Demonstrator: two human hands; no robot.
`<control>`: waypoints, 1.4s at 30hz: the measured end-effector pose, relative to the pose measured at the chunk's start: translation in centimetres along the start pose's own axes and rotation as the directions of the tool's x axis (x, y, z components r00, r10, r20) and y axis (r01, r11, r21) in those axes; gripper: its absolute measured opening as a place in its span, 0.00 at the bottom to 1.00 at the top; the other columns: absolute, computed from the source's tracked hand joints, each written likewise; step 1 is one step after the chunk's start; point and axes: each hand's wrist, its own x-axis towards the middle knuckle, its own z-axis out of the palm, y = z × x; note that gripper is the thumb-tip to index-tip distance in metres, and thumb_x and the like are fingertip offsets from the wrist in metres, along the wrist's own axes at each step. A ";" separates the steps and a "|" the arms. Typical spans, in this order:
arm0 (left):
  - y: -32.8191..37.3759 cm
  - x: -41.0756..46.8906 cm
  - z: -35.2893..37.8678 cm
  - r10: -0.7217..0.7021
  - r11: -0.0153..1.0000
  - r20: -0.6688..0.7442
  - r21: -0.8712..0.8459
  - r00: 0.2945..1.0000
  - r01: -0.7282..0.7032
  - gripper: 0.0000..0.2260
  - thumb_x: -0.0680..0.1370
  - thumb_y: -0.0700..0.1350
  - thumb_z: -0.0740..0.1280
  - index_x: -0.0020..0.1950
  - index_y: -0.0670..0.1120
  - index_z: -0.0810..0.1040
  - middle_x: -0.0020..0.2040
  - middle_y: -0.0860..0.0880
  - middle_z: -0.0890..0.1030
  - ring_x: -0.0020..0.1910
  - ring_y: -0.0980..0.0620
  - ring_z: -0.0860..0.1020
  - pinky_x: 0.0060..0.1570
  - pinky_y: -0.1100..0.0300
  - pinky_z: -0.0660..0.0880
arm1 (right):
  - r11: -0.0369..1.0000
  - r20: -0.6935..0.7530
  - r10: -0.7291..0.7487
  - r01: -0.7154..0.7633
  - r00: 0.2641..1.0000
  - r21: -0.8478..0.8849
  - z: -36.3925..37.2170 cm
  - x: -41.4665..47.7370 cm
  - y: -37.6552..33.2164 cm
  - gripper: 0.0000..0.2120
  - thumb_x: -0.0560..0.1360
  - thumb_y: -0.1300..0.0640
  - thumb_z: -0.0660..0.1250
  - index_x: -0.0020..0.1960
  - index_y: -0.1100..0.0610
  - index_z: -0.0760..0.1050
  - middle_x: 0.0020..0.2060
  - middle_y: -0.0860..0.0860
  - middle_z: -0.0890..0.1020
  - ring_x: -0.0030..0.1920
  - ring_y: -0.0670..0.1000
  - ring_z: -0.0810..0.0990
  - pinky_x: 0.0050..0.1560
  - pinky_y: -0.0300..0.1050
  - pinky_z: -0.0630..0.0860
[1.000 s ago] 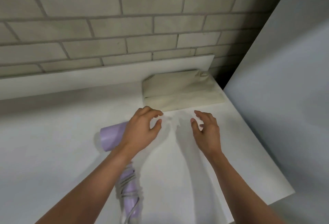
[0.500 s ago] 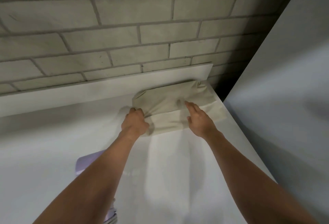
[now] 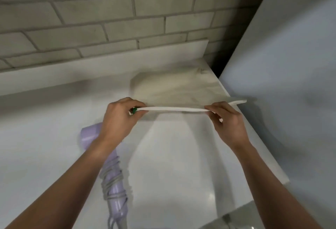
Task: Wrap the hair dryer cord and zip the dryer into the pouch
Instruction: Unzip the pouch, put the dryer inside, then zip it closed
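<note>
— Pouch [image 3: 178, 87]: beige cloth, far right corner of the white counter [image 3: 54, 138], its back against the upstand under the brick wall [image 3: 109, 19]. Near edge raised off the counter and pulled into one straight band. State of holding?

— Both of mine are on it. My left hand [image 3: 118, 119] is closed on the left end of that edge, where a small green piece [image 3: 134, 110] shows at my fingertips; I take it for the zip pull, but it is too small to be sure. My right hand [image 3: 229, 121] pinches the right end. Between them the edge runs left to right, taut.

— Hair dryer [image 3: 111, 170]: lilac. Position relative to the pouch?

— Nearer to me than the pouch and to its left, lying flat on the counter under my left forearm. Its long axis runs from the barrel, just short of the pouch's left end, back towards me along the handle. Roughly crosswise to the stretched edge.

— Cord [image 3: 113, 183]: grey. Condition?

— Coiled around the handle; wrapping looks finished. The tail leaves the bottom of the view.

— Mouth of the pouch: open or zipped?

— Cannot tell; the edge reads as one flat band.

— Nearer hand for the dryer?

— The left, in my judgement. It sits almost over the barrel, while the right is well apart, across the pouch's whole width.
</note>
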 end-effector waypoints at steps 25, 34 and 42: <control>1.4 -18.0 -3.1 -0.167 0.873 0.267 -0.407 0.949 0.268 0.11 0.73 0.39 0.78 0.49 0.55 0.87 0.47 0.58 0.87 0.46 0.59 0.85 0.53 0.65 0.79 | 0.960 0.207 0.258 -0.226 0.944 -0.166 -2.8 -20.8 -6.9 0.11 0.79 0.59 0.69 0.59 0.57 0.85 0.55 0.55 0.82 0.49 0.59 0.79 0.52 0.54 0.78; 2.5 -18.9 -2.9 -0.288 0.805 0.206 -0.477 0.935 0.353 0.11 0.69 0.40 0.81 0.44 0.53 0.85 0.40 0.58 0.86 0.40 0.57 0.85 0.49 0.66 0.80 | 0.870 0.311 0.413 -0.472 0.856 0.142 -2.7 -13.6 -21.5 0.13 0.77 0.40 0.71 0.43 0.49 0.84 0.39 0.43 0.81 0.39 0.43 0.79 0.40 0.34 0.72; 1.6 -20.0 -3.8 -0.200 0.866 0.188 -0.426 0.962 0.263 0.18 0.72 0.31 0.74 0.45 0.57 0.84 0.41 0.57 0.86 0.40 0.56 0.85 0.41 0.69 0.80 | 0.722 0.458 0.527 -0.662 0.716 0.203 1.6 -12.3 -25.0 0.11 0.69 0.41 0.79 0.40 0.47 0.84 0.35 0.40 0.82 0.38 0.36 0.79 0.37 0.28 0.69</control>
